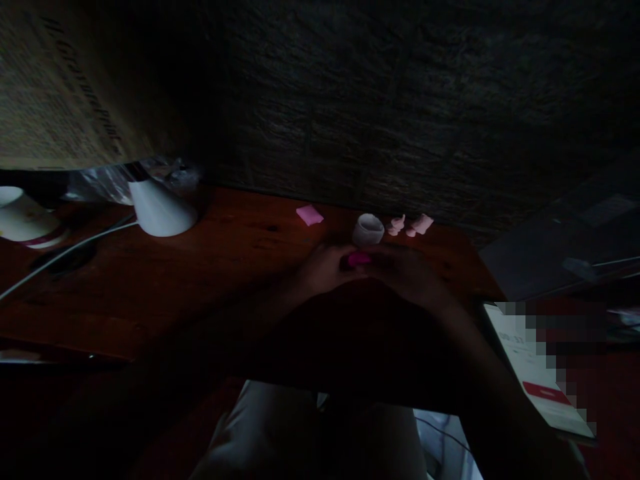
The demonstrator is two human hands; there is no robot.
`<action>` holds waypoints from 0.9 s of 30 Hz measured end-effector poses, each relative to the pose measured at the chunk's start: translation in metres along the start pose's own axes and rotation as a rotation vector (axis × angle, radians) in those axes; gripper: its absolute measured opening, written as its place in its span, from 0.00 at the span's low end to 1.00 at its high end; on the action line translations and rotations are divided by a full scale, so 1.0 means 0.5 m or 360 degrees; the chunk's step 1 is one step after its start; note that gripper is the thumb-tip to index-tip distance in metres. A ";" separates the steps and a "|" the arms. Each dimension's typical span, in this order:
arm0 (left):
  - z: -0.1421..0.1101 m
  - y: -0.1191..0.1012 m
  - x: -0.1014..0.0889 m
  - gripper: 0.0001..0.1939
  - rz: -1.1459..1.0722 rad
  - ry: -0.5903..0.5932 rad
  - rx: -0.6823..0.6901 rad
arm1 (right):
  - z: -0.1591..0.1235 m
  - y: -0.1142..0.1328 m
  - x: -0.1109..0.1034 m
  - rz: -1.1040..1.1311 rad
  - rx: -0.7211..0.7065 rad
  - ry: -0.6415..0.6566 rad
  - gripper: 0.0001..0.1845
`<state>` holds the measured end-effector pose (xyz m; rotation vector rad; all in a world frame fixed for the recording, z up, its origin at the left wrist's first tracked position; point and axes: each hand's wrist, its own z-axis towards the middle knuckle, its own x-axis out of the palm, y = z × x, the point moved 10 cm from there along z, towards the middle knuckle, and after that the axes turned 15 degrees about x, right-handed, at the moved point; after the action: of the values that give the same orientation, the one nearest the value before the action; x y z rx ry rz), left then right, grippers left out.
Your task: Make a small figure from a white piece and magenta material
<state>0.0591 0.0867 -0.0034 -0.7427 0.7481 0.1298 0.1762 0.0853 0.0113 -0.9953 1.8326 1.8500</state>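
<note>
A small bright pink lump, soft-looking like modelling clay, sits between my two hands over the wooden table. My left hand closes on it from the left, and my right hand meets it from the right with fingers bent. Dim light hides the exact fingertip contact. Just beyond the fingers stands a small whitish cup-shaped piece. To its right are a pale pink knobbly piece and a pale pink blocky piece. Farther left lies a flat pink square.
The wooden table meets a dark brick-patterned wall. At left are a white cone-shaped stand with a cable, a paper cup, and a large printed paper sheet overhead. A lit screen lies at right.
</note>
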 end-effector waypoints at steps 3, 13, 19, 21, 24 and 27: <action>0.002 0.011 0.006 0.12 -0.0129 -0.0016 0.0020 | 0.002 0.000 0.001 -0.0007 0.0032 -0.0036 0.11; 0.003 0.005 0.005 0.17 -0.0001 0.0041 0.0099 | 0.001 0.005 0.003 -0.0045 0.0061 -0.0075 0.12; 0.002 0.013 0.010 0.16 -0.0010 0.0056 0.0018 | 0.006 0.000 0.009 -0.0043 0.0049 -0.0043 0.13; 0.002 0.017 0.014 0.16 -0.0040 0.0071 0.0011 | 0.006 0.001 0.008 -0.0087 0.0079 -0.0063 0.12; 0.004 0.015 0.017 0.14 -0.0091 0.0071 0.0059 | 0.003 0.007 0.007 -0.0155 0.0100 -0.0091 0.11; 0.007 0.008 0.013 0.14 -0.0066 0.0063 0.0118 | 0.000 0.011 0.006 -0.0163 0.0104 -0.0097 0.11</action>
<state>0.0642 0.0910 -0.0083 -0.6913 0.7710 0.0497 0.1704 0.0839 0.0130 -0.9798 1.7611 1.7308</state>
